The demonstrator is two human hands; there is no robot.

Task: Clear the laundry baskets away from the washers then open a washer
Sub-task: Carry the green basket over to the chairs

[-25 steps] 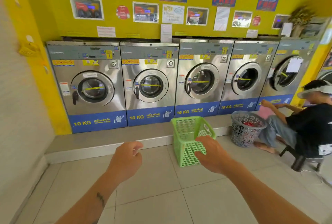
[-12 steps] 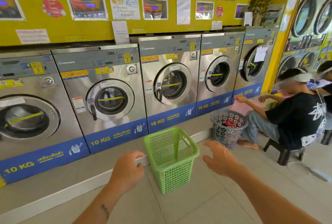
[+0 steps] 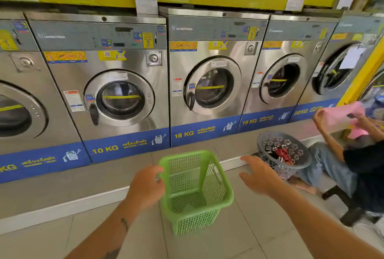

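A green mesh laundry basket (image 3: 195,192) stands empty on the floor tiles in front of the washers. My left hand (image 3: 145,186) is at its left rim, fingers curled against the edge. Whether it grips the rim is unclear. My right hand (image 3: 259,175) hovers open just right of the basket, not touching it. A grey round basket (image 3: 299,165) with red clothes sits further right, by the step. A row of steel washers lines the wall; the 10 KG washer (image 3: 120,96) and 15 KG washer (image 3: 212,88) directly ahead have their doors closed.
A person (image 3: 353,167) sits on a low stool at the right, holding a pink cloth (image 3: 342,115) next to the grey basket. A raised grey step (image 3: 62,179) runs along the washers' base. The 20 KG washer (image 3: 340,67) at far right has its door ajar.
The view has come closer and lower toward the green basket. My left hand has reached its left rim, and my right hand has moved near its right side.
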